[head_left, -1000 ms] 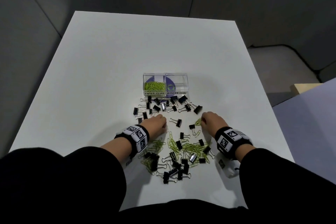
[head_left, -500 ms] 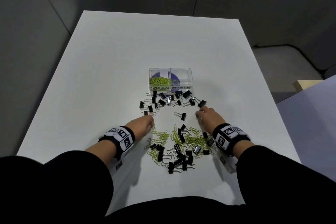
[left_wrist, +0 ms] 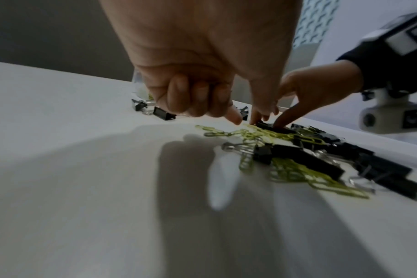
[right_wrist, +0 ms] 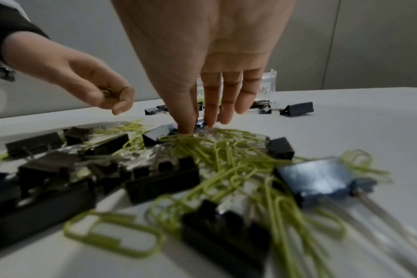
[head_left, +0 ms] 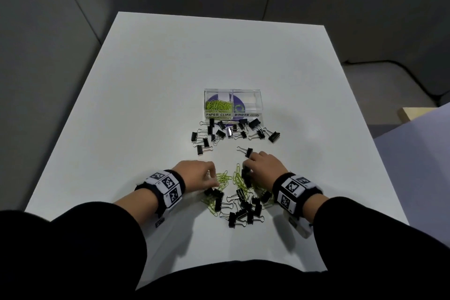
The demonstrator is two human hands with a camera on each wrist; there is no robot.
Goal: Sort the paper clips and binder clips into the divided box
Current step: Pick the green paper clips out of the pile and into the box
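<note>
A clear divided box [head_left: 258, 102] stands mid-table. Green paper clips [head_left: 218, 105] lie in its left half, labelled PAPER CLIPS; the right half, labelled BINDER CLIPS, looks bare. Black binder clips [head_left: 233, 131] are scattered just in front of it. A mixed pile [head_left: 239, 196] of both kinds lies nearer me. My left hand [head_left: 211, 178] hovers at the pile's left edge, its curled fingers holding a few green paper clips [right_wrist: 107, 92]. My right hand [right_wrist: 198, 124] reaches down at the pile's far edge, thumb and forefinger pinching a binder clip [left_wrist: 269, 126].
The white table [head_left: 146, 80] stretches wide to the left of and behind the box. A single binder clip [head_left: 246, 151] lies between the pile and the far scatter. Grey walls surround the table; a lilac surface [head_left: 418, 153] sits off the right edge.
The right hand has drawn back from the far binder clips to the pile's far edge. The left hand has shifted right onto the green paper clips.
</note>
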